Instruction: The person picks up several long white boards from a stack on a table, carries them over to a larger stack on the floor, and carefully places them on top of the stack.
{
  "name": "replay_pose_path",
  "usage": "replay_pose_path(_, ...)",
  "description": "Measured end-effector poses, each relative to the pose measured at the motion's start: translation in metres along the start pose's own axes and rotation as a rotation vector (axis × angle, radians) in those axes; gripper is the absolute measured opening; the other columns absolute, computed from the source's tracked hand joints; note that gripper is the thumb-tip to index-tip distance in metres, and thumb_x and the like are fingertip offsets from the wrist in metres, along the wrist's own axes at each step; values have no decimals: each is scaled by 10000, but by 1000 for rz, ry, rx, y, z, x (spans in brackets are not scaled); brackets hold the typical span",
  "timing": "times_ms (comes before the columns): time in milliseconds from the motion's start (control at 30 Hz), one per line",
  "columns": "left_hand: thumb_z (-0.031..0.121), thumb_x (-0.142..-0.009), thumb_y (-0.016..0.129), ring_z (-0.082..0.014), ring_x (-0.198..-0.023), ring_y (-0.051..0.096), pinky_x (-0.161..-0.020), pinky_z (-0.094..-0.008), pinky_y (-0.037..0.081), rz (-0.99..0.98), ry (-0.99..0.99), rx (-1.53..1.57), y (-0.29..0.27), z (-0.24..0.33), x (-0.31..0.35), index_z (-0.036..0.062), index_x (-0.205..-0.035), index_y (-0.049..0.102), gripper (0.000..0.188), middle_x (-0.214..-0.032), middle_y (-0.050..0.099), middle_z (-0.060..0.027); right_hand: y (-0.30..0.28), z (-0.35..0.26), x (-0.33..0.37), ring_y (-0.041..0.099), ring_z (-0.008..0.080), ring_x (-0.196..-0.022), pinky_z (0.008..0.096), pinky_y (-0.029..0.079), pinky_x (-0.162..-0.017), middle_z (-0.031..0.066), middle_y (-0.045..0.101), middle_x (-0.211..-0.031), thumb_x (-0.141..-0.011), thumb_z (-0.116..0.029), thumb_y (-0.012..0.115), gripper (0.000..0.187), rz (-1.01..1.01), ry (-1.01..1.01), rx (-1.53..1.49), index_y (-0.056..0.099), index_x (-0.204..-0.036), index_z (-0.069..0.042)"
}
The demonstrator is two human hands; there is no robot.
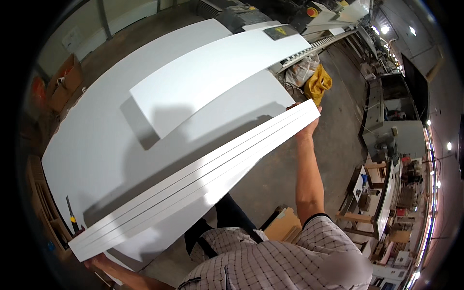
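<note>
The left grip (98, 262) at lower left and the right grip (308, 127) right of the middle hold both ends of some long white boards (193, 181) stacked together.

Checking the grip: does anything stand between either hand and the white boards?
Nothing visible does: the left hand and right hand hold the white boards at opposite ends. A knife shows close to the left hand; contact is unclear.
</note>
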State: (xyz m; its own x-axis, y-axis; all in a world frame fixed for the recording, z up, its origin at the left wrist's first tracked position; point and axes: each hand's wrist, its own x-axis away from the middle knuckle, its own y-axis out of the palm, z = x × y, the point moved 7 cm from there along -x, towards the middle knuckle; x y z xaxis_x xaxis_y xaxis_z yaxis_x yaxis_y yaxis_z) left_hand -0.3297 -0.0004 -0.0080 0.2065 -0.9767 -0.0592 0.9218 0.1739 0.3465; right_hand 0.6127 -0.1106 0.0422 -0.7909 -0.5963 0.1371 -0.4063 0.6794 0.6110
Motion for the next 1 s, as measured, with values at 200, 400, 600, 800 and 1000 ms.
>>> replay_pose_path(200, 745, -542, 590, -265, -1173, 453, -1041, -434, 309, -117, 109, -34, -18, 18, -4, 23, -1244, 442, 1018, -1204, 516, -131, 7, 12, -3, 580, 306, -763, 412, 477, -746, 141, 611, -812, -911, -540, 220, 655, 3, -40, -22, 572, -929, 12)
replay_pose_path(400, 650, -837, 354, -309, -1288, 303, -1055, -428, 242, -86, 87, -324, 2, 116, -38, 32, -1386, 255, 833, -1414, 285, -170, -6, 17, -1, 599, 267, -801, 380, 473, -772, 112, 627, -856, -902, -555, 322, 601, 44, -10, -70, 586, -932, -16)
replay_pose_path(600, 248, -880, 514, -270, -1187, 443, -1012, -355, 312, -587, 71, -988, 376, 115, -71, -34, -1227, 476, 449, -1246, 498, -175, -22, 34, -1, 582, 204, -889, 335, 457, -815, 75, 619, -909, -901, -560, 330, 585, 166, -21, -79, 579, -987, -37)
replay_pose_path(800, 404, -805, 587, -400, -1160, 440, -990, -386, 344, -856, 553, -1533, 595, -61, -134, -112, -1138, 502, 620, -1187, 488, -302, -3, 44, 11, 588, 170, -776, 289, 465, -724, 68, 622, -843, -923, -528, 302, 585, 66, -22, 48, 599, -932, -24)
replay_pose_path(1000, 460, -812, 573, -230, -766, 620, -689, -338, 471, -954, -31, -1040, 706, -162, -136, -90, -848, 629, 554, -795, 642, -185, 0, 27, 23, 576, 155, -714, 286, 458, -693, 53, 616, -785, -917, -541, 303, 598, 69, -37, 116, 604, -888, -25)
